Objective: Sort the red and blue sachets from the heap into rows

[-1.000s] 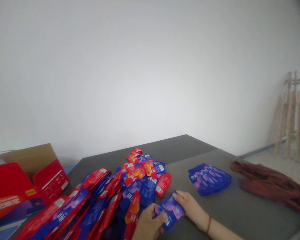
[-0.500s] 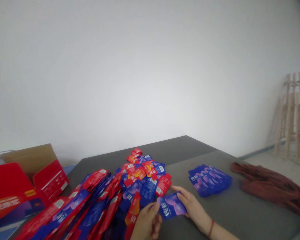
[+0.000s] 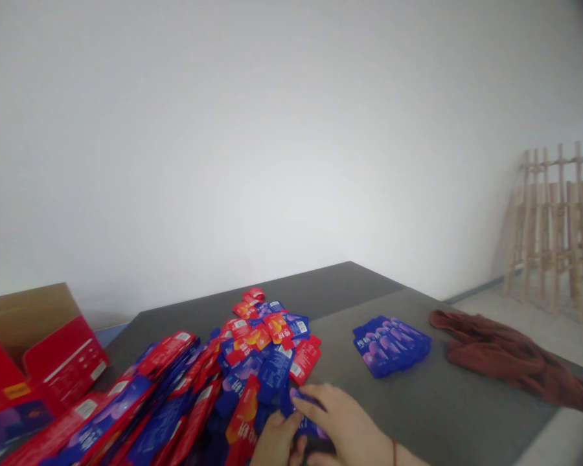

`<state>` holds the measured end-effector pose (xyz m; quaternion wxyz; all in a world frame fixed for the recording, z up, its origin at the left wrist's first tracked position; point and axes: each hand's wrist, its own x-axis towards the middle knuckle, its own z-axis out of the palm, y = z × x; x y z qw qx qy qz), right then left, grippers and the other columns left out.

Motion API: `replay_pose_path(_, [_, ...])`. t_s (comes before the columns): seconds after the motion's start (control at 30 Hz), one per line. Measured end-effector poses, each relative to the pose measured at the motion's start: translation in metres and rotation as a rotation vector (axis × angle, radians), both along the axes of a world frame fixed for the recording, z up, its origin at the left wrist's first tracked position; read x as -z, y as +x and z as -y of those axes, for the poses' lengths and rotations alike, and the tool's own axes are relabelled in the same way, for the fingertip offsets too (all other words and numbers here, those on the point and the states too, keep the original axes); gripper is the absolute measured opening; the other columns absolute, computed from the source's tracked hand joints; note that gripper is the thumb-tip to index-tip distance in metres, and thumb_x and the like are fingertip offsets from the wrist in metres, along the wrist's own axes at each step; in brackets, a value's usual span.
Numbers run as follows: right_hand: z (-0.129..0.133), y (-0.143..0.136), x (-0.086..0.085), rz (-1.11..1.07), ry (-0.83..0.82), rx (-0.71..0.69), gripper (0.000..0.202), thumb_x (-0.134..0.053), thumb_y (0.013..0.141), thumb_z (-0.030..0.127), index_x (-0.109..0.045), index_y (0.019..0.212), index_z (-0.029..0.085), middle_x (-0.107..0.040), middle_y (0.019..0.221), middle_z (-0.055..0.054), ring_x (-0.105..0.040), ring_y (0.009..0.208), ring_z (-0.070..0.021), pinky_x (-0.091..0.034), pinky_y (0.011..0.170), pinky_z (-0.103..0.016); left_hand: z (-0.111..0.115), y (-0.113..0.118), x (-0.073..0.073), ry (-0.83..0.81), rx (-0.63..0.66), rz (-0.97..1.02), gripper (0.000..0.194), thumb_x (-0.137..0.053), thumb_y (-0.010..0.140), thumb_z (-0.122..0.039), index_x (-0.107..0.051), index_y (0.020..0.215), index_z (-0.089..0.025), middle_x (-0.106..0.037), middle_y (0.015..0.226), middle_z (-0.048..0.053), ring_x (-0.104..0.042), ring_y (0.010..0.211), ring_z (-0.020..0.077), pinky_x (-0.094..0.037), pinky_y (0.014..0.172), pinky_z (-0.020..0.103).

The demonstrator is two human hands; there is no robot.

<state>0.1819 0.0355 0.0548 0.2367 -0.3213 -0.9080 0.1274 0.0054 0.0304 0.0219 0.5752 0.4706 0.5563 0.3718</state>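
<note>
A blue and purple flat carton [image 3: 313, 428] is between my two hands at the bottom of the view, mostly covered by fingers. My left hand [image 3: 274, 441] pinches its left side. My right hand [image 3: 352, 424] lies over its upper part, with fingers curled on its top edge. Just left of and beyond my hands is a loose heap of red and blue flat cartons [image 3: 276, 372]. Further right, several blue cartons [image 3: 391, 346] lie overlapped in a fan on the dark table [image 3: 337, 291].
Long rows of red and blue cartons [image 3: 126, 414] lean at the left. Beside them stands an open red box [image 3: 63, 362] with brown inner flaps. A brown cloth [image 3: 510, 356] lies on the table's right side. Wooden racks [image 3: 556, 226] stand against the wall.
My right hand has shifted left and closed over the carton, which was held out flat between both hands. The view has turned slightly right.
</note>
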Motion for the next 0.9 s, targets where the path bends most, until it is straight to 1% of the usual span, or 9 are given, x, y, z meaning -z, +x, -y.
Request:
replay_pose_path(0.07, [-0.002,0.000,0.007,0.087,-0.003,0.045,0.069,-0.059,0.075,0.021,-0.039,0.141,0.028,-0.052,0.128,-0.009,-0.049,0.110,-0.0259,-0.041,0.095,-0.038,0.000,0.000,-0.003,0.029,0.028,-0.015,0.065,-0.053,0.053,-0.084,-0.048,0.064,-0.020,-0.043,0.040,-0.008,-0.031,0.032,0.0050,-0.016,0.036,0.021])
replay_pose_path(0.17, [-0.018,0.013,0.016,0.109,0.075,0.284,0.064,-0.047,0.078,0.010,-0.043,0.139,0.026,-0.056,0.116,-0.009,-0.051,0.103,-0.0242,-0.042,0.092,-0.037,-0.002,-0.001,-0.002,0.073,0.056,0.037,0.071,-0.045,0.057,-0.087,-0.050,0.076,-0.020,-0.044,0.041,-0.009,-0.028,0.029,0.0049,-0.014,0.033,0.020])
replay_pose_path(0.3, [-0.049,0.046,0.015,0.177,0.225,0.682,0.055,-0.044,0.082,0.012,-0.047,0.137,0.013,-0.057,0.111,-0.017,-0.048,0.105,-0.0305,-0.039,0.093,-0.043,-0.004,0.001,0.002,0.101,0.108,0.096,0.071,-0.041,0.062,-0.085,-0.051,0.085,-0.019,-0.044,0.042,-0.010,-0.025,0.028,0.0046,-0.013,0.033,0.020])
replay_pose_path(0.4, [-0.065,0.064,0.012,0.270,0.271,0.827,0.049,-0.046,0.084,0.018,-0.050,0.132,0.009,-0.059,0.110,-0.019,-0.048,0.106,-0.0330,-0.039,0.090,-0.044,-0.003,0.007,0.002,0.119,0.132,0.022,0.068,-0.042,0.062,-0.083,-0.051,0.082,-0.019,-0.042,0.041,-0.010,-0.025,0.029,0.0051,-0.012,0.034,0.022])
replay_pose_path(0.5, [-0.073,0.074,0.015,0.369,0.282,0.886,0.047,-0.051,0.085,0.028,-0.053,0.128,0.010,-0.059,0.116,-0.021,-0.047,0.108,-0.0336,-0.040,0.087,-0.043,-0.002,0.013,0.000,0.164,0.138,-0.093,0.054,-0.044,0.070,-0.072,-0.051,0.082,-0.020,-0.046,0.046,-0.008,-0.030,0.033,0.0060,-0.016,0.037,0.022])
replay_pose_path(0.6, [-0.075,0.079,0.022,0.426,0.286,0.907,0.048,-0.052,0.085,0.036,-0.056,0.126,0.011,-0.056,0.123,-0.020,-0.047,0.110,-0.0336,-0.039,0.085,-0.042,0.000,0.020,-0.001,0.268,0.172,-0.196,0.029,-0.041,0.081,-0.049,-0.050,0.080,-0.021,-0.052,0.057,-0.006,-0.040,0.042,0.0081,-0.028,0.043,0.021])
replay_pose_path(0.7, [-0.074,0.079,0.027,0.438,0.279,0.914,0.048,-0.048,0.087,0.035,-0.056,0.127,0.008,-0.057,0.123,-0.021,-0.048,0.109,-0.0334,-0.038,0.085,-0.042,0.004,0.035,-0.006,0.382,0.210,-0.365,0.015,-0.042,0.079,-0.028,-0.054,0.082,-0.020,-0.059,0.072,-0.001,-0.055,0.063,0.0132,-0.043,0.061,0.024])
replay_pose_path(0.8, [-0.078,0.081,0.024,0.414,0.243,0.893,0.048,-0.046,0.088,0.037,-0.057,0.125,0.008,-0.058,0.121,-0.022,-0.049,0.110,-0.0344,-0.037,0.086,-0.043,0.005,0.060,-0.019,0.506,0.217,-0.530,0.028,-0.046,0.073,-0.016,-0.060,0.097,-0.017,-0.063,0.100,0.006,-0.059,0.094,0.0187,-0.044,0.086,0.030])
replay_pose_path(0.9, [-0.093,0.102,0.011,0.354,0.168,0.865,0.042,-0.045,0.090,0.042,-0.064,0.115,0.014,-0.062,0.115,-0.019,-0.053,0.107,-0.0326,-0.037,0.085,-0.042,-0.004,0.092,-0.031,0.615,0.244,-0.596,0.045,-0.046,0.076,-0.015,-0.056,0.120,-0.017,-0.051,0.132,0.009,-0.043,0.125,0.0208,-0.031,0.107,0.032])
